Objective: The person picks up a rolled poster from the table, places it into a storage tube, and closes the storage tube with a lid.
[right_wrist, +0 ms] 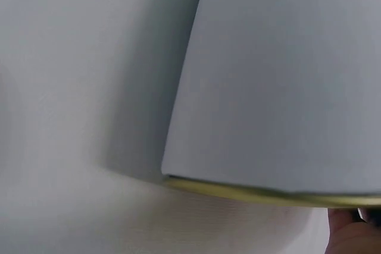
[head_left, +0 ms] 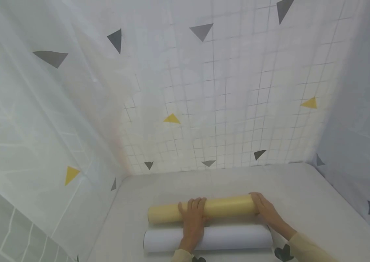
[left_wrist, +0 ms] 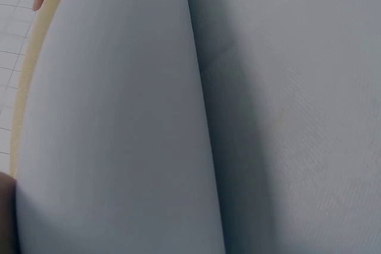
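Note:
A yellow roll of sheet material [head_left: 227,207] lies crosswise on the pale surface. My left hand [head_left: 193,222] grips it left of its middle, fingers draped over the top and the wrist above a white roll [head_left: 235,237]. At the yellow roll's right end, my right hand [head_left: 268,211] holds the rim, with fingertips over the far side. The white roll lies nearer me, side by side with the yellow one. In the right wrist view, a yellow edge [right_wrist: 238,193] shows at the white roll's end, with part of my right hand [right_wrist: 351,233] beyond it.
Underneath is a pale grey covered surface [head_left: 132,193]. White sheeting with grey and yellow triangles [head_left: 217,109] hangs behind it, a grid showing through. More sheeting stands at the left [head_left: 57,134] and right [head_left: 361,153]. Dark heart-shaped marks [head_left: 283,253] show near the right sleeve.

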`<state>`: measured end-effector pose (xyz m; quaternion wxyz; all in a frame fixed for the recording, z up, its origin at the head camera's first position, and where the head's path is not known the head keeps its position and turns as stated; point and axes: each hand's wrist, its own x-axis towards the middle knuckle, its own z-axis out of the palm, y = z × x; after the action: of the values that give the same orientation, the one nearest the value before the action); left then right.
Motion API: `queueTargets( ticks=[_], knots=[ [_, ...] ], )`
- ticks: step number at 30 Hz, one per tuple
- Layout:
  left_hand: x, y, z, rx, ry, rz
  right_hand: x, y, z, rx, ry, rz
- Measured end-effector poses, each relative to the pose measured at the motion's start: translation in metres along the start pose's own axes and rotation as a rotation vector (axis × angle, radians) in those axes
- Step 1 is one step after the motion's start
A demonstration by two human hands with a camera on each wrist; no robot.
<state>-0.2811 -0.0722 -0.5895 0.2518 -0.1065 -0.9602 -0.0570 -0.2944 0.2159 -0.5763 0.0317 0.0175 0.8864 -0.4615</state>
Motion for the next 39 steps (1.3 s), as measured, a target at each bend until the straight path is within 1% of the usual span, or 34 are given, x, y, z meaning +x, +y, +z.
queueTargets(
  ticks=[4, 7, 11, 15, 20, 22, 25, 29, 31, 34, 36, 39],
  knots=[
    [0.0, 0.0, -0.001, -0.005, 0.001, -0.001, 0.001, 0.001, 0.001, -0.016, 0.007, 0.001],
    [0.0, 0.0, -0.001, 0.0, -0.016, -0.007, 0.002, 0.001, 0.002, -0.029, 0.013, -0.003],
    [-0.001, -0.001, -0.002, 0.017, -0.036, -0.015, 0.003, -0.002, 0.003, -0.007, 0.004, -0.002],
    [0.0, -0.003, 0.0, 0.012, -0.027, -0.014, 0.006, -0.004, 0.001, 0.057, -0.027, 0.018],
    [0.001, -0.003, 0.002, 0.008, 0.016, 0.0, 0.01, -0.004, 0.0, 0.158, -0.074, 0.028],
    [0.001, -0.002, 0.002, 0.018, 0.015, 0.002, 0.011, -0.003, -0.001, 0.203, -0.101, 0.032],
    [0.0, -0.002, 0.003, 0.029, -0.01, 0.002, 0.011, -0.002, -0.002, 0.236, -0.135, 0.036],
    [-0.001, -0.001, 0.004, 0.023, -0.041, -0.006, 0.011, 0.001, -0.003, 0.217, -0.166, 0.023],
    [-0.001, 0.0, 0.004, 0.02, -0.045, -0.01, 0.011, 0.001, -0.003, 0.184, -0.173, 0.006],
    [0.0, 0.0, 0.003, 0.017, -0.042, -0.011, 0.011, 0.001, -0.003, 0.169, -0.166, -0.012],
    [0.001, 0.001, 0.003, 0.019, -0.038, -0.009, 0.011, -0.001, -0.002, 0.173, -0.146, 0.0],
    [0.001, 0.001, 0.002, 0.024, -0.037, -0.009, 0.013, -0.004, -0.001, 0.188, -0.119, 0.04]
  ],
)
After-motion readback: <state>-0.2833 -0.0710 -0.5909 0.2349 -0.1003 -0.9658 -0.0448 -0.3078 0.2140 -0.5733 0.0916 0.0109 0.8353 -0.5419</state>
